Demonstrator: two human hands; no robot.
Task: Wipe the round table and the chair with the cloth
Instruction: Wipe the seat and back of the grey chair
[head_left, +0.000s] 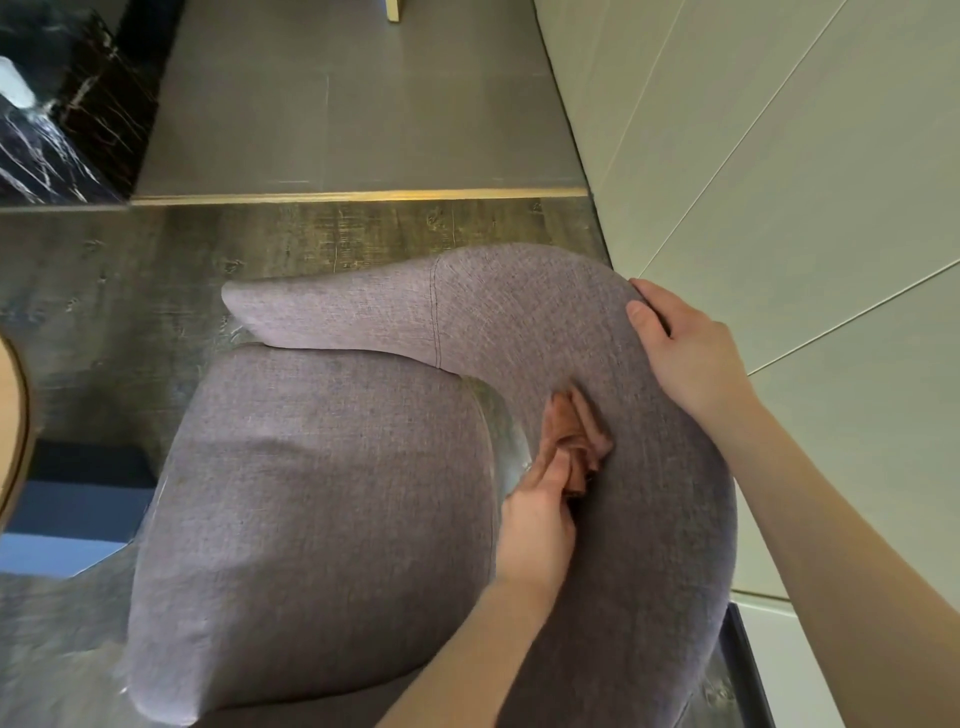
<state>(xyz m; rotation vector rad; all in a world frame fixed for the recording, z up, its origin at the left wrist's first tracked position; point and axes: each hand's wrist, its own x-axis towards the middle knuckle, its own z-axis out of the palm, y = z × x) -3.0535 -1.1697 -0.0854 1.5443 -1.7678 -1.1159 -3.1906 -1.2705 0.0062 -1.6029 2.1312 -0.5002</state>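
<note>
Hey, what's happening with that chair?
Someone is cleaning it. The left hand presses a bunched brownish cloth against the inner side of the grey upholstered chair, along its curved backrest. The right hand rests on top of the backrest, probably to steady it.

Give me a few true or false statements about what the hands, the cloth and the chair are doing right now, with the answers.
1. The left hand presses a bunched brown cloth against the inner side of the chair backrest. True.
2. The right hand holds a second cloth. False: it rests bare on the top of the curved backrest.
3. The chair is upholstered in grey woven fabric. True.
4. The cloth lies spread flat on the seat cushion. False: it is crumpled, held at the backrest beside the cushion.
5. Both hands grip the cloth. False: only the left hand does.
</note>
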